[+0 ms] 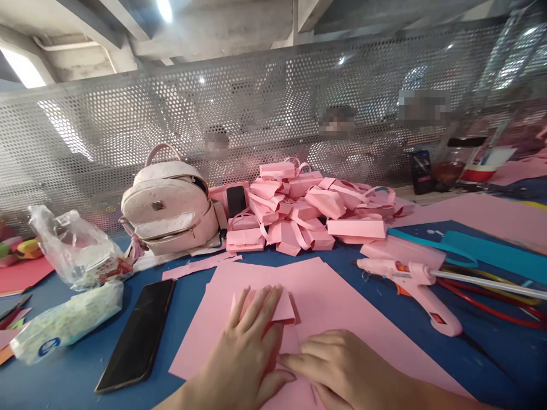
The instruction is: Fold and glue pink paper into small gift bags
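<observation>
A small folded piece of pink paper (pixel 284 307) lies on large pink sheets (pixel 209 336) in front of me. My left hand (pixel 252 341) rests over this piece, fingers stretched out and spread, pressing it down; its thumb points right. Beside it, my right hand (pixel 342 364) has its fingers bent and close together, index fingertip and thumb at the lower part of the folded paper. My palms hide much of that piece. Behind the sheets rises a pile of pink paper boxes (pixel 303 199) with strip handles.
A pink glue gun (pixel 414 285) lies to the right, near blue paper (pixel 491 250). On the left are a black phone (pixel 137 336), a tissue pack (pixel 70 322) and a plastic bag (pixel 77 245). A pale backpack (pixel 168 205) stands before a perforated metal screen (pixel 265 97).
</observation>
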A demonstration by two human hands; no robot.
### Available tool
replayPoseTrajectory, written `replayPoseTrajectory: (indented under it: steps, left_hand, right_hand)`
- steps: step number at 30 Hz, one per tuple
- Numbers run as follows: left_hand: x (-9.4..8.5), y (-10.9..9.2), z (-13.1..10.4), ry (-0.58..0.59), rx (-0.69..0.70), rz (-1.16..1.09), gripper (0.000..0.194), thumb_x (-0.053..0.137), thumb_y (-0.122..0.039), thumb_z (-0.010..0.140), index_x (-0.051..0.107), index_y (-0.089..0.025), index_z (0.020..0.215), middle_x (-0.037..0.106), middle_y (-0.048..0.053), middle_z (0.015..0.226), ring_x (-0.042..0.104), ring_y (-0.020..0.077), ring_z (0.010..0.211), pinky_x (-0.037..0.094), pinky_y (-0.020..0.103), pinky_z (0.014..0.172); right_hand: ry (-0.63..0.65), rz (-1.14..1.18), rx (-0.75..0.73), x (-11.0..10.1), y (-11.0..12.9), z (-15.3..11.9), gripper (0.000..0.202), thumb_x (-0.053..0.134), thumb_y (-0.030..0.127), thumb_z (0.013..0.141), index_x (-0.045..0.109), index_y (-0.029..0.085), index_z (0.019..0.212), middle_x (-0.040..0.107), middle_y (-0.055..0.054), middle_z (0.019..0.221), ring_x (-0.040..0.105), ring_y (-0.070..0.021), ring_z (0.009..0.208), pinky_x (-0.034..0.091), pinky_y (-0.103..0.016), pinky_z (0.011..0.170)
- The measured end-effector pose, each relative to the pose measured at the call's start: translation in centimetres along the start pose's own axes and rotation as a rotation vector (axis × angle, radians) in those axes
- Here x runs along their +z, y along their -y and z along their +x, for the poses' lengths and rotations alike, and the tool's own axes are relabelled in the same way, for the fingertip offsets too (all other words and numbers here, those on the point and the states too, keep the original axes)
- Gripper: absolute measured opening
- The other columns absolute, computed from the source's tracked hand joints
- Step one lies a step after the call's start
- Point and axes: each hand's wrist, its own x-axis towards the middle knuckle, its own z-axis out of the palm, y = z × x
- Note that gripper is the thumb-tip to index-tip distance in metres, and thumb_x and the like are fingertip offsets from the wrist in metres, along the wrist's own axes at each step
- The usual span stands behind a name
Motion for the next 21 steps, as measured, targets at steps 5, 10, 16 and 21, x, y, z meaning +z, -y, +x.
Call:
replayPoseTrajectory:
  steps: [5, 10, 16, 21]
  left_hand:
    - [0.16, 0.19, 0.38, -0.023, -0.053, -0.108, 0.048, 0.044, -0.059, 0.097, 0.066, -0.017, 0.101, 0.022, 0.018, 0.165, 0.022, 0.0363, 0.151, 0.016, 0.063, 0.121]
    - [0.45, 0.16, 0.36, -0.03, -0.078, -0.122, 0.054, 0.045, -0.064, 0.095, 0.067, -0.015, 0.095, 0.022, 0.021, 0.164, 0.02, 0.0377, 0.152, 0.011, 0.063, 0.122]
    - [0.34, 0.0, 0.11, -0.021, -0.092, -0.165, 0.048, 0.047, -0.061, 0.096, 0.067, -0.017, 0.102, 0.021, 0.019, 0.165, 0.019, 0.0354, 0.153, 0.014, 0.063, 0.122]
    - [0.39, -0.08, 0.07, -0.014, -0.097, -0.167, 0.045, 0.048, -0.058, 0.097, 0.066, -0.018, 0.103, 0.02, 0.017, 0.166, 0.018, 0.0346, 0.153, 0.014, 0.063, 0.122]
  right_hand:
    - [0.018, 0.01, 0.001, 0.25, -0.23, 0.04, 0.044, 0.046, 0.011, 0.088, 0.064, 0.023, 0.127, 0.072, -0.006, 0.092, 0.066, -0.0221, 0.083, 0.042, -0.031, 0.074]
    - [0.031, 0.012, -0.005, 0.03, -0.15, 0.04, 0.042, 0.045, 0.012, 0.091, 0.062, 0.023, 0.128, 0.071, -0.005, 0.094, 0.066, -0.0222, 0.083, 0.042, -0.031, 0.074]
    - [0.046, 0.005, 0.005, -0.14, 0.03, 0.11, 0.044, 0.045, 0.012, 0.09, 0.063, 0.024, 0.128, 0.073, -0.006, 0.096, 0.067, -0.024, 0.086, 0.043, -0.033, 0.075]
    - [0.028, 0.017, 0.023, -0.11, 0.15, 0.07, 0.048, 0.047, 0.011, 0.088, 0.063, 0.024, 0.131, 0.074, -0.006, 0.103, 0.069, -0.025, 0.092, 0.044, -0.034, 0.081]
